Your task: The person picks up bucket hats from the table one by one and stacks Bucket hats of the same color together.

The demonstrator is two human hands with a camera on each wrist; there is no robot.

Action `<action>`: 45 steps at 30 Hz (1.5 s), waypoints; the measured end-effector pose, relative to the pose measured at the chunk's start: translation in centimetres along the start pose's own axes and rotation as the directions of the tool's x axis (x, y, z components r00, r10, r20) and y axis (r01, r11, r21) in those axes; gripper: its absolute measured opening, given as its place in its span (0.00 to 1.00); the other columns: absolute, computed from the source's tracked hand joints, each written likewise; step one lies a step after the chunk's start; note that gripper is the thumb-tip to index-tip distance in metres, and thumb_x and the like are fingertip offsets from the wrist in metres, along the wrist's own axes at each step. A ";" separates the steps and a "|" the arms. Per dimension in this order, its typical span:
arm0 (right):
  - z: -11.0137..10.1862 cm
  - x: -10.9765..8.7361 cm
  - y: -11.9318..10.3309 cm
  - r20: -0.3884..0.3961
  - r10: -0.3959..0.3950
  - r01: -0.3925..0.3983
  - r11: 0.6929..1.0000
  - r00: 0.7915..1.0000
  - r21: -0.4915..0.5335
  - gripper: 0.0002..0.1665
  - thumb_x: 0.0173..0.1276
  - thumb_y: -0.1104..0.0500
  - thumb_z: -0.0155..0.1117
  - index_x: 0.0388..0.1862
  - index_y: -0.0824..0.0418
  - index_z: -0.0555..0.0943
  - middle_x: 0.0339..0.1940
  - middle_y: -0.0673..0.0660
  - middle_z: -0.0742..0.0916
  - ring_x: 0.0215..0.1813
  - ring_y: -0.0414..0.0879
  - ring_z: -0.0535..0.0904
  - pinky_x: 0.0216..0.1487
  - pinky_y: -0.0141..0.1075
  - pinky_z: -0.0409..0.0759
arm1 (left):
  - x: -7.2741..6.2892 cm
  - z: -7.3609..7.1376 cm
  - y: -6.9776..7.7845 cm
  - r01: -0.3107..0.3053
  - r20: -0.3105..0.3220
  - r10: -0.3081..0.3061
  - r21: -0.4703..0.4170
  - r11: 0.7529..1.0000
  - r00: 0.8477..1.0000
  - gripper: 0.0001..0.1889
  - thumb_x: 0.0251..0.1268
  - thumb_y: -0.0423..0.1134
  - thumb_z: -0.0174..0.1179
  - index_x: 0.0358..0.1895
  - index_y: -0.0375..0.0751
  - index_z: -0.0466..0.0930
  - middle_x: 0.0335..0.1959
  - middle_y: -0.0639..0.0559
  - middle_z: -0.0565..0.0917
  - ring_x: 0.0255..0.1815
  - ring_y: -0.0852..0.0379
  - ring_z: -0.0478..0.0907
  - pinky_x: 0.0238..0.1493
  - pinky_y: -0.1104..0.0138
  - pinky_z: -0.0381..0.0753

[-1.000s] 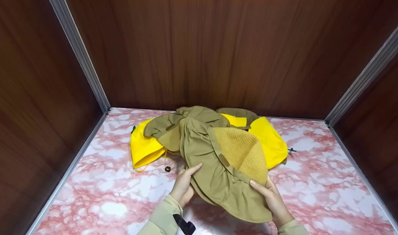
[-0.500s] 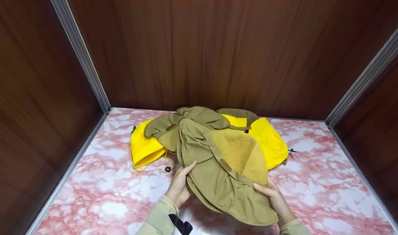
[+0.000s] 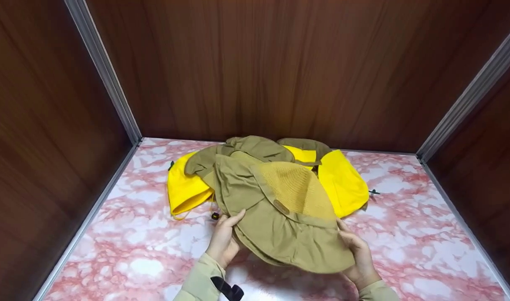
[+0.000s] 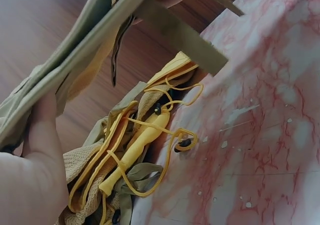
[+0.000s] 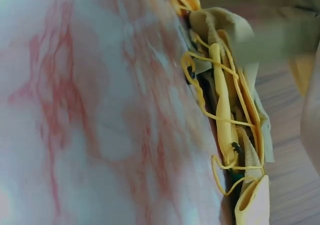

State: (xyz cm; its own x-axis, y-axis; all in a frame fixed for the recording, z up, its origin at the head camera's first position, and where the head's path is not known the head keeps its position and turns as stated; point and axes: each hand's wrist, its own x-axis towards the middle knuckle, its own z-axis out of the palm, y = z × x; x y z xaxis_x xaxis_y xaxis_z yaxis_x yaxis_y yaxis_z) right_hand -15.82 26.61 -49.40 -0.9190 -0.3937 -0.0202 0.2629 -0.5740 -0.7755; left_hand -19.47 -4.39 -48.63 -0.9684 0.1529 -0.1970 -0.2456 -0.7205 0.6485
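Observation:
A khaki sun hat [image 3: 286, 238] with a wide gathered brim, a straw-like woven crown and a small brown tag is held up in front of a pile of hats. My left hand [image 3: 223, 242] grips the brim's near left edge, thumb on top and fingers beneath. At the right side of the brim, my right hand [image 3: 359, 257] holds the edge, its fingertips partly behind the fabric. In the left wrist view a flat khaki strap [image 4: 187, 37] dangles under the hat; the same strap [image 5: 280, 40] shows blurred in the right wrist view.
Behind lies another khaki hat [image 3: 259, 148], with a yellow hat [image 3: 186, 184] on the left and a yellow hat [image 3: 342, 184] on the right. Yellow cords [image 4: 170, 130] with dark toggles trail onto the marbled table [image 3: 129, 234]. Brown wood-grain walls [image 3: 255, 67] enclose the table.
The held hat has shifted left and turned a little, its near brim edge slightly raised. Both hands moved with it; the right thumb has left the top of the brim.

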 end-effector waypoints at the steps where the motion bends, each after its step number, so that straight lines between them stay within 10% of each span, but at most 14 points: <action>1: -0.1 0.0 0.0 0.066 -0.029 0.023 0.996 0.997 0.084 0.31 0.80 0.58 0.27 0.80 0.44 0.51 0.64 0.43 0.79 0.64 0.42 0.75 0.68 0.36 0.72 | -0.1 0.0 0.0 -0.013 -0.008 0.013 -0.012 1.000 1.000 0.11 0.74 0.32 0.52 0.52 0.41 0.62 0.41 0.53 0.81 0.43 0.58 0.82 0.48 0.63 0.83; 6: -0.1 0.9 0.5 0.199 -0.169 0.090 0.930 0.965 0.356 0.33 0.82 0.55 0.20 0.70 0.51 0.73 0.66 0.51 0.80 0.65 0.46 0.77 0.69 0.39 0.72 | -0.4 0.2 -0.4 -0.055 -0.022 0.054 -0.064 0.996 0.998 0.10 0.73 0.30 0.52 0.52 0.39 0.63 0.41 0.52 0.84 0.43 0.57 0.84 0.50 0.62 0.85; 10: 0.9 1.6 1.1 -0.051 -0.204 0.210 0.932 0.978 0.294 0.22 0.83 0.59 0.36 0.54 0.58 0.81 0.50 0.53 0.88 0.51 0.45 0.85 0.58 0.36 0.82 | -0.7 0.3 -0.9 -0.047 -0.009 0.047 -0.094 0.994 0.999 0.06 0.73 0.29 0.52 0.48 0.38 0.69 0.41 0.51 0.86 0.43 0.56 0.85 0.52 0.59 0.85; 19: 2.7 2.5 1.8 -0.412 -0.201 0.234 0.972 0.889 0.031 0.11 0.77 0.63 0.54 0.54 0.53 0.75 0.49 0.49 0.85 0.50 0.41 0.84 0.58 0.36 0.82 | -1.1 -0.1 -1.4 0.026 0.080 -0.021 -0.067 0.997 0.997 0.07 0.73 0.28 0.51 0.47 0.41 0.76 0.43 0.52 0.86 0.45 0.57 0.85 0.53 0.61 0.84; 27: 2.3 1.9 1.6 -0.415 -0.191 0.213 0.977 0.889 0.007 0.12 0.75 0.68 0.53 0.49 0.55 0.78 0.45 0.51 0.86 0.46 0.43 0.85 0.52 0.37 0.85 | -1.3 -1.3 0.4 0.070 0.058 -0.077 0.123 0.990 0.995 0.04 0.72 0.39 0.57 0.43 0.46 0.80 0.38 0.54 0.88 0.40 0.58 0.85 0.48 0.63 0.84; 35: 1.7 1.4 1.4 -0.436 -0.181 0.173 0.983 0.882 -0.060 0.13 0.73 0.70 0.55 0.46 0.53 0.80 0.43 0.48 0.86 0.45 0.41 0.85 0.52 0.35 0.85 | -1.5 -3.4 3.3 -0.012 0.073 0.000 0.164 0.986 0.997 0.25 0.75 0.49 0.54 0.66 0.39 0.67 0.54 0.53 0.85 0.56 0.56 0.81 0.65 0.59 0.77; 45: 1.7 0.8 2.2 -0.414 -0.158 0.111 0.985 0.897 -0.134 0.12 0.73 0.69 0.56 0.45 0.54 0.80 0.43 0.48 0.86 0.45 0.40 0.85 0.52 0.35 0.85 | -2.2 -5.1 5.0 -0.007 -0.121 0.056 0.373 0.928 0.991 0.25 0.72 0.54 0.56 0.60 0.40 0.67 0.39 0.53 0.85 0.39 0.56 0.84 0.46 0.63 0.86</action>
State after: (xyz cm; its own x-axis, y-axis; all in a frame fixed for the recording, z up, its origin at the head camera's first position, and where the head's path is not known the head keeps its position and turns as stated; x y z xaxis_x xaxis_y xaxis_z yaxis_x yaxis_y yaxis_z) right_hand -15.48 23.80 -50.04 -0.9870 0.0345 -0.1567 0.1171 -0.5130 -0.8504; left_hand -18.31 -11.77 -48.70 -0.9683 0.0290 -0.2480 -0.2372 -0.4171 0.8773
